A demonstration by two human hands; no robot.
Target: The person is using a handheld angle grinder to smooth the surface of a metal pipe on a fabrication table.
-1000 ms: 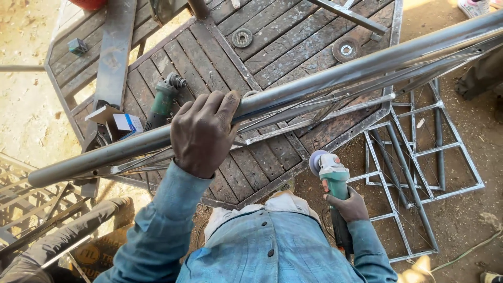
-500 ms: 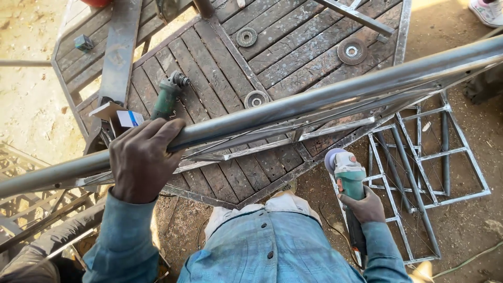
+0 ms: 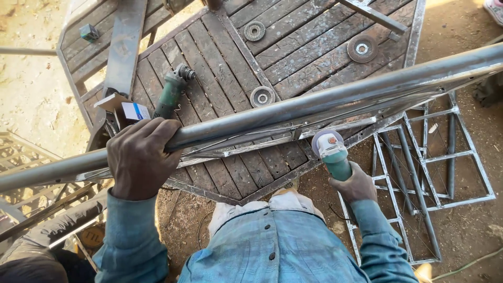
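My left hand [image 3: 140, 157] is wrapped over a long grey steel pipe [image 3: 314, 99] that runs across the view from lower left to upper right, with thinner welded bars under it. My right hand [image 3: 357, 183] grips a green angle grinder [image 3: 331, 151], its head pointing up just below the pipe frame. Both sleeves and the shirt are blue denim.
Beneath the pipe stands a worn wooden-slat work table [image 3: 220, 63] with a second green grinder [image 3: 172, 91], three grinding discs [image 3: 262, 96], a small box [image 3: 131, 111] and a flat steel bar [image 3: 124, 44]. A welded metal frame [image 3: 435, 157] lies on the dirt at right; more metalwork at lower left.
My left hand slid left along the pipe and then settled. The grinder in my right hand stays just under the frame, hardly moved.
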